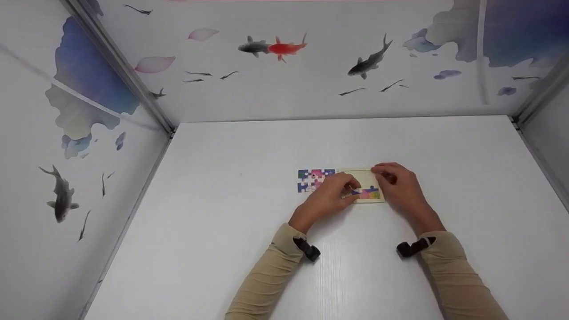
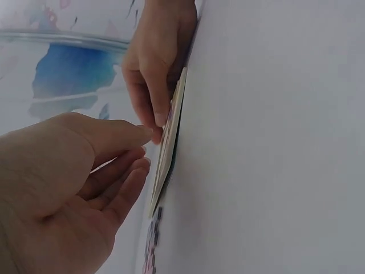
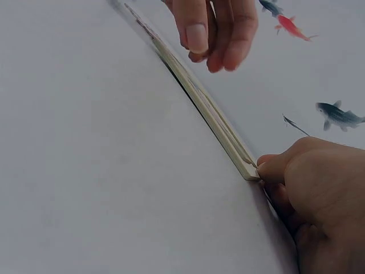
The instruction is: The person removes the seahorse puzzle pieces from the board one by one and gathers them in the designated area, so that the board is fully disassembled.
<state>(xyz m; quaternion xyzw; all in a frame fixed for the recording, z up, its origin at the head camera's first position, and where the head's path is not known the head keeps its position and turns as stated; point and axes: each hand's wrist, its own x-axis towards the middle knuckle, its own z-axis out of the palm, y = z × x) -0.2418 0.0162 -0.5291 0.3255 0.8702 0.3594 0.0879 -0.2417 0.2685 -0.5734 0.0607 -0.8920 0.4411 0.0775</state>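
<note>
A shallow pale wooden puzzle frame (image 1: pixel 371 202) lies on the table, with colourful jigsaw pieces (image 1: pixel 369 194) along its near side. My left hand (image 1: pixel 331 193) hovers over the frame's left part and hides some of it. In the left wrist view its thumb and fingers (image 2: pixel 134 185) are loosely bent, with nothing visible between them. At the frame's right side, my right hand (image 1: pixel 402 189) holds the edge near the far corner. The right wrist view shows the right thumb right at the corner of the frame (image 3: pixel 199 105).
Left of the frame, a block of blue and pink puzzle pieces (image 1: pixel 303 186) lies on the white table (image 1: pixel 222 200), partly behind the left hand. Walls printed with fish (image 1: pixel 289 48) rise at the back and sides. Each wrist wears a black strap-on camera (image 1: pixel 313 253).
</note>
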